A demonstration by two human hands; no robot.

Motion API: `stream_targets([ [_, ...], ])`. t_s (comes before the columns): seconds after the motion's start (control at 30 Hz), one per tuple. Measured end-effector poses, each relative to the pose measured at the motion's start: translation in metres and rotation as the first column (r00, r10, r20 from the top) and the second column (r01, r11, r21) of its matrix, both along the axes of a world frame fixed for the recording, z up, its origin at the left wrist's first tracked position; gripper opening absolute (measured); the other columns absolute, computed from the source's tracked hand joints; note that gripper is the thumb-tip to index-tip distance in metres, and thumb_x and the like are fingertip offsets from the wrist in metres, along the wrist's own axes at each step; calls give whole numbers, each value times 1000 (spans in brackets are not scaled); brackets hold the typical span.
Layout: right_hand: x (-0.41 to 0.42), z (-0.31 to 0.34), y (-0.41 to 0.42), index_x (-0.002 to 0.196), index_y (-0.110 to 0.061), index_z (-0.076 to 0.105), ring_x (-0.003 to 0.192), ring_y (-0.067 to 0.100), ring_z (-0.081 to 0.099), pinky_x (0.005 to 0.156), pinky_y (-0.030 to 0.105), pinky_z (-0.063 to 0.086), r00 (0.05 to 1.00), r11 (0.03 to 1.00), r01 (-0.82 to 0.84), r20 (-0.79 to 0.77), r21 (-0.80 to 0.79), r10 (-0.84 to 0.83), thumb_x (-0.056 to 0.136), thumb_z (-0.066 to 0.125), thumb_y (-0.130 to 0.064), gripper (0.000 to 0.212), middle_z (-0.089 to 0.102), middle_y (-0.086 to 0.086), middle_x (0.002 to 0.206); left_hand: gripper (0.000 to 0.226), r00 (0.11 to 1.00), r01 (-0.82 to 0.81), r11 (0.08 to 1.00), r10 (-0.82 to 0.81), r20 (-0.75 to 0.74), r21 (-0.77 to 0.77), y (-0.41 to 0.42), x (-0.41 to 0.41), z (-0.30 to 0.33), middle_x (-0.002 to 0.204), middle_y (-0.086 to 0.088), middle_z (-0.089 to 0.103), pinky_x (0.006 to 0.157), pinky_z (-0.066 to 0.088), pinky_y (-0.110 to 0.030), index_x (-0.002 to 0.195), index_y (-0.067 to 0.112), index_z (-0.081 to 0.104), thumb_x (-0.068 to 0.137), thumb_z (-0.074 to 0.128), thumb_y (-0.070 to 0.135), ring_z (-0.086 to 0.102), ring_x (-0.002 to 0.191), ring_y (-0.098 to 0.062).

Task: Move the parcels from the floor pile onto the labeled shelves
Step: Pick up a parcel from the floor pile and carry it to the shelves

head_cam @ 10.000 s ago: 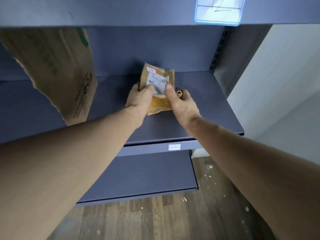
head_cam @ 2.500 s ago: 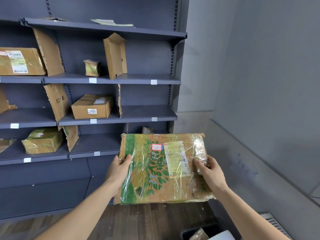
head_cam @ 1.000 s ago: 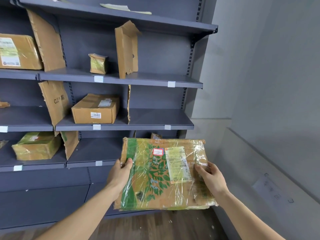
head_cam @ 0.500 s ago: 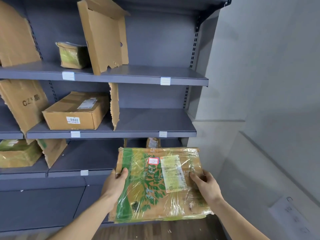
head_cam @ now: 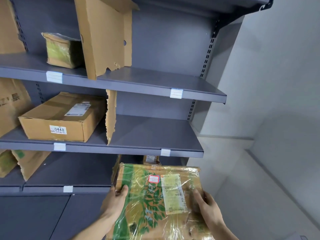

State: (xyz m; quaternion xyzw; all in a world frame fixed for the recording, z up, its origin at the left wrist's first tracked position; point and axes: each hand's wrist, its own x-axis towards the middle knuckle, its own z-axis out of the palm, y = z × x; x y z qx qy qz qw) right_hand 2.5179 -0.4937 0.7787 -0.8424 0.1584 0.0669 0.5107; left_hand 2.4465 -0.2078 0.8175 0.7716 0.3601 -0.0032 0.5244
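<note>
A tall dark grey metal shelving unit (head_cam: 155,129) with several boards is seen against a pale grey wall (head_cam: 277,84), and everything else is placed relative to it. In front of its lower right part, a flat brown cardboard parcel wrapped in clear film and printed with green leaves (head_cam: 155,201) is held off the boards, with a small red-edged sticker (head_cam: 153,179) and a pale shipping label (head_cam: 173,194) facing up. The parcel is gripped at its left edge by the left hand (head_cam: 115,203), thumb on top, and at its right side by the right hand (head_cam: 207,207), fingers laid over the film; the hands are kept apart by the parcel's width. On the middle board, left part, a plain brown cardboard box marked 0448 (head_cam: 60,116) is lying, just left of a torn upright cardboard divider (head_cam: 110,116). On the board above, a larger torn cardboard divider (head_cam: 103,35) is standing, with a small film-wrapped greenish parcel (head_cam: 60,49) just to its left. On the board below the middle one, at the far left, another torn cardboard piece (head_cam: 29,161) is leaning, and a small brown parcel (head_cam: 151,159) is partly hidden behind the held parcel. Small white label holders (head_cam: 176,93) are fixed to the front edges of the boards; their writing cannot be read.
</note>
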Motion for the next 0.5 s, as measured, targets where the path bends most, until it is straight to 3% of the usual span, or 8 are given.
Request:
stream_targets([
  [0.1, 11, -3, 7, 134, -26, 59, 106, 22, 64, 95, 36, 48, 999, 999, 35, 3, -20, -35, 89, 60, -65, 59, 66, -3, 115, 38, 999, 42, 998, -41, 18, -47, 9, 20, -12, 124, -11, 63, 90, 45, -36, 122, 14, 52, 100, 48, 45, 58, 103, -28],
  [0.17, 18, 0, 12, 131, -26, 59, 100, 21, 65, 90, 36, 49, 999, 998, 54, 3, -32, -54, 90, 59, -64, 56, 67, -7, 108, 31, 998, 59, 996, -56, 35, -68, 13, 32, -12, 115, -8, 63, 81, 41, -32, 113, 17, 51, 100, 48, 44, 52, 90, -22],
  [0.33, 35, 6, 15, 129, -25, 60, 85, 14, 70, 90, 40, 56, 996, 995, 82, 39, -59, -80, 90, 60, -63, 55, 72, -4, 102, 19, 990, 105, 993, -99, 104, -53, 18, 59, 3, 104, 0, 54, 78, 36, -28, 107, 22, 43, 101, 49, 39, 50, 92, -20],
  [0.5, 43, 6, 15, 134, -27, 57, 98, 19, 68, 97, 44, 55, 997, 997, 60, 50, -48, -58, 87, 61, -68, 63, 70, -4, 112, 20, 986, 108, 993, -102, 131, -39, 23, 63, 4, 94, 6, 53, 77, 37, -28, 112, 23, 47, 101, 48, 39, 50, 87, -19],
])
